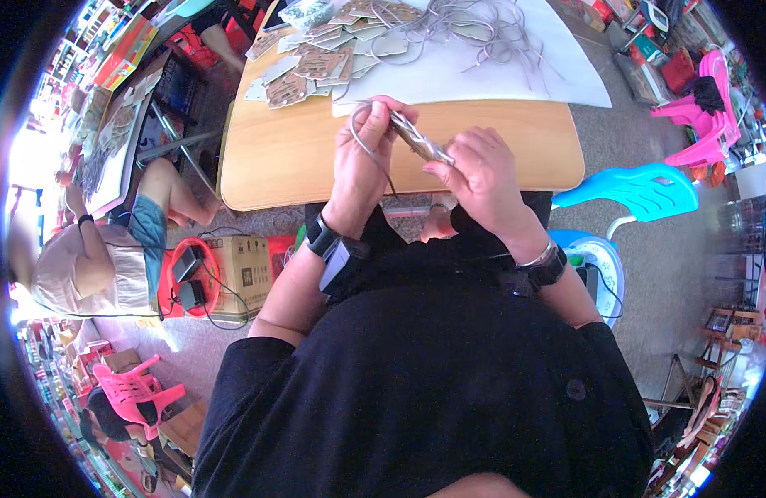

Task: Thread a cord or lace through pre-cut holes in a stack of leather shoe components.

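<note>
Over the near edge of the wooden table [292, 166], a small brown card [414, 143] with pale grey cord along it is held between my two hands. My left hand [362, 153] pinches its upper left end. At the lower right end, the fingers of my right hand [485, 170] are closed on it. A loop of grey cord [360, 143] hangs from my left hand down past the card. Farther back lies a pile of flat cards [317, 68], brown and pale, beside a tangle of loose grey cords [491, 33].
A white sheet [557, 75] covers the table's far part. To the right stand a blue chair [632, 192] and a pink chair [707, 108]. At left, another person [92, 257] sits at a second table, near a red stool [188, 278] and a cardboard box [240, 274].
</note>
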Tool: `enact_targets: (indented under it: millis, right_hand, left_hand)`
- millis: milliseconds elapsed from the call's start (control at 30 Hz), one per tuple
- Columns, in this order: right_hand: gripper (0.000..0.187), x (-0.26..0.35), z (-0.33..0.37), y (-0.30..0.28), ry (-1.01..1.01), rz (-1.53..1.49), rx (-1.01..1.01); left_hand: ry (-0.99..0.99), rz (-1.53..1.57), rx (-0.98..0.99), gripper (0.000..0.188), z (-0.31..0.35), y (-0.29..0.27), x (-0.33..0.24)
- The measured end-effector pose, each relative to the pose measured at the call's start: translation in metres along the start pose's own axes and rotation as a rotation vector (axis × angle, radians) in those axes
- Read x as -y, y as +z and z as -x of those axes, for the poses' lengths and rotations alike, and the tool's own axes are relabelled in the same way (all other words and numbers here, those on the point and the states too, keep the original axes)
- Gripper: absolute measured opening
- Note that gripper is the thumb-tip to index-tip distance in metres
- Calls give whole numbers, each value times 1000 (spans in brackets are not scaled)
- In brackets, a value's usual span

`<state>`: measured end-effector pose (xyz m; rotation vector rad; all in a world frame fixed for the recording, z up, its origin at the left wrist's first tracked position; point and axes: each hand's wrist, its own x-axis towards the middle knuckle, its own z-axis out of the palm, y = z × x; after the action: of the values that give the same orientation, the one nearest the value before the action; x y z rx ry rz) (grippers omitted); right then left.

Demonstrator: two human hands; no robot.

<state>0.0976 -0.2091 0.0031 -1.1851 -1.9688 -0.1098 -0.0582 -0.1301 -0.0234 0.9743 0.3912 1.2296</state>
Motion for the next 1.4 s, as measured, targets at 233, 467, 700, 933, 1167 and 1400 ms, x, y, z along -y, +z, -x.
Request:
enact_targets:
  millis: [233,467,700,933,1167,1400]
  right_hand:
    - [19,9,-4,8,230,-137,-216]
    - [19,5,-10,9,27,1,-205]
    - [16,11,-9,11,196,-235,-263]
    - [14,3,-7,9,61,-140,-225]
    - [14,2,-2,13,197,-225,-188]
    - [31,-15,-4,-10,441,-568,-146]
  left_hand:
    - [176,-139,-69,21,10,14,-12]
    - [167,-101,-33,23,13,8,-8]
    - [145,-44,-88,23,13,9,-8]
    - [72,8,-116,23,14,12,-6]
    - [-46,56,-66,23,6,8,-13]
    - [18,-934,111,16,-12,11,-38]
